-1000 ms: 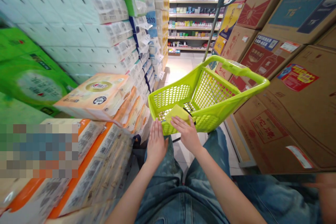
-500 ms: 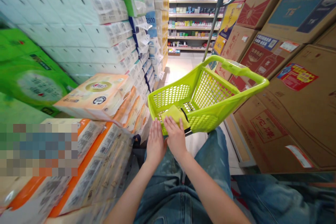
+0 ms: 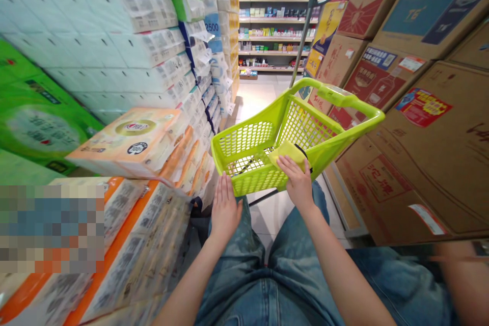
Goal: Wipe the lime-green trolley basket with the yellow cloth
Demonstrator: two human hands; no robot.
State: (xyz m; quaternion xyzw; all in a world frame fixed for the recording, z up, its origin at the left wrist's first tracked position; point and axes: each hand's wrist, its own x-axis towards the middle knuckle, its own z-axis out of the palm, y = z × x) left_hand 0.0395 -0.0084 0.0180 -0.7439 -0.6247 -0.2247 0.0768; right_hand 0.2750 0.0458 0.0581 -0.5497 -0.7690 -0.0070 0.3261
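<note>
A lime green shopping basket [image 3: 252, 140] on a wheeled frame stands just in front of my knees. My right hand [image 3: 299, 183] presses a yellow-green cloth [image 3: 287, 153] against the basket's near rim, towards its right side, fingers curled over the cloth. My left hand [image 3: 224, 209] lies flat with straight fingers against the basket's near wall at the left and holds nothing. The basket's handle [image 3: 346, 101] sticks out at the far right. Blue jeans cover my legs below.
Stacked tissue packs [image 3: 130, 137] in orange, white and green fill the left side. Brown cardboard boxes [image 3: 420, 127] are piled on the right. A tiled aisle [image 3: 260, 97] runs ahead to stocked shelves [image 3: 267, 25]. A grey pole [image 3: 311, 7] rises behind the basket.
My right hand has slid the cloth along the near rim, first to the left and now to the right. My left hand stays flat against the basket.
</note>
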